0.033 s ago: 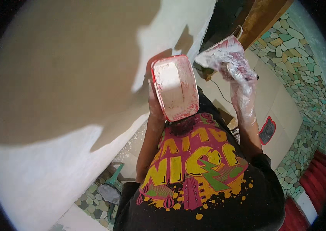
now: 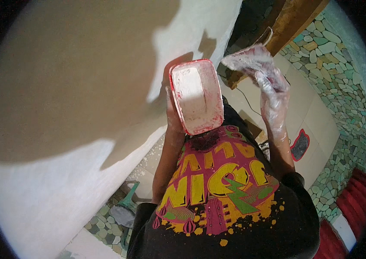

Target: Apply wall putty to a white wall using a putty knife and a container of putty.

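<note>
I hold a rectangular plastic container point(image 2: 212, 95) with a red rim and white paste smeared inside in my left hand point(image 2: 173, 113), fingers along its left side, near the wall. To the right of it, my right hand point(image 2: 271, 90), coated in white paste up to the wrist, grips a flat, roughly triangular scraper point(image 2: 247, 58) smeared with white and red. The scraper's tip is close to the container's upper right corner, a little apart from it.
A white wall point(image 2: 62, 108) fills the left. A wooden post point(image 2: 295, 17) stands at top right, with a cable below it. Tiled floor point(image 2: 314, 121), pebble paving, a dark red-edged object point(image 2: 300, 144), a green tool point(image 2: 129, 198) and red fabric point(image 2: 355, 194) surround my body.
My right hand and the scraper have shifted slightly, the scraper's top edge now a little lower. The container in my left hand has moved slightly upward.
</note>
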The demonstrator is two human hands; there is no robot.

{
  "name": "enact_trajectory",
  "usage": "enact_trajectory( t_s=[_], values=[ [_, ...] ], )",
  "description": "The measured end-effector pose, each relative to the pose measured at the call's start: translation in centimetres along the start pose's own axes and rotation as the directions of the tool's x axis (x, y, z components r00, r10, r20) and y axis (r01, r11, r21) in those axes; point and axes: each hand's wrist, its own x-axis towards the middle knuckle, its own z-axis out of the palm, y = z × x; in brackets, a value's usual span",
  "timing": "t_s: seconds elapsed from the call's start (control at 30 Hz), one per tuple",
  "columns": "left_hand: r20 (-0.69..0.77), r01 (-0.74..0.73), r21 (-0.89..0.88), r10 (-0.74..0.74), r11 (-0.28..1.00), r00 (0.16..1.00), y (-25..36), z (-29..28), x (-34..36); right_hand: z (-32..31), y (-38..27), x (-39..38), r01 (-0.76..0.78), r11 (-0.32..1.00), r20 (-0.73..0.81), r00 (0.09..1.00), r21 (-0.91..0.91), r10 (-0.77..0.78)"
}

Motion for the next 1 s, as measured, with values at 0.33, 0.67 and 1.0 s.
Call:
enact_trajectory(
  t_s=[0.33, 0.67, 1.0],
  values=[
    [0.004, -0.149, 0.019, 0.149, 0.989, 0.989, -0.4, 0.6, 0.5, 0.7, -2.1, -3.0, 0.323, 0.790, 0.054, 0.936, -0.522, -0.347],
    [0.103, -0.315, -0.038, 0.317, 0.948, 0.943, 0.8, 0.6, 1.1, 7.2, -6.8, -4.6, 0.340, 0.546, 0.437, 0.898, -0.766, 0.053],
    [0.216, -0.350, -0.024, 0.347, 0.936, 0.913, 1.6, 2.0, 0.4, 8.3, -3.6, -2.1, 0.246, 0.643, 0.347, 0.937, -0.725, 0.033]
  ],
)
